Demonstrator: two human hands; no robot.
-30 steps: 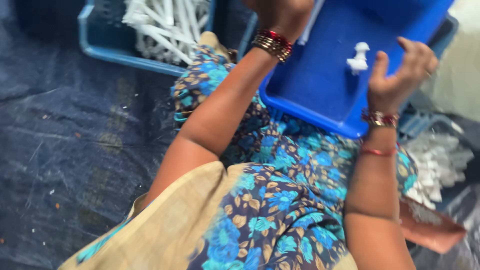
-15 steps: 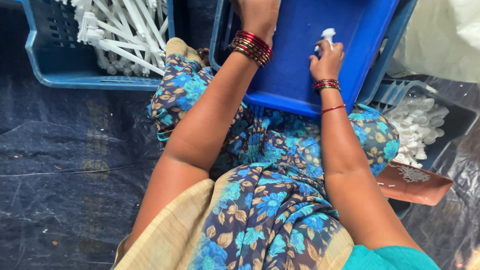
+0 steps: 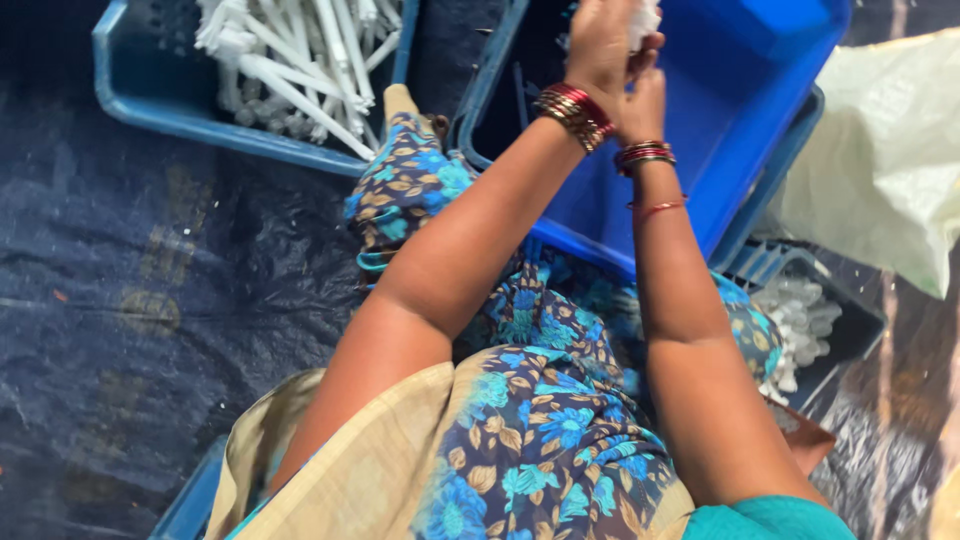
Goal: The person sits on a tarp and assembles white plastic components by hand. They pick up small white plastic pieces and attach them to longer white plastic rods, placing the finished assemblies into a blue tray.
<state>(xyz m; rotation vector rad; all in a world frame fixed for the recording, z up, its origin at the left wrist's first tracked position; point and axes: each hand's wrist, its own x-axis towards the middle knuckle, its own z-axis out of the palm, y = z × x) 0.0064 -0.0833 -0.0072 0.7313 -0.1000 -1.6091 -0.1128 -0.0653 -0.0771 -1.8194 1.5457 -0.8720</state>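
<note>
Head view. Item: white part [image 3: 646, 18], small, held over the blue tray [image 3: 760, 120] at the top edge. Left hand [image 3: 600, 45] and right hand [image 3: 645, 95] both clenched about it, touching each other. Handling, judged: light, stiff moulded plastic, smooth; best pinched at its thicker end. Nearby: tubes [image 3: 290, 60] in the crate [image 3: 130, 95]; more white pieces in the bin [image 3: 800, 320].

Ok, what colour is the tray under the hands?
Bright blue tray, clearest in the head view, beneath both hands.
</note>
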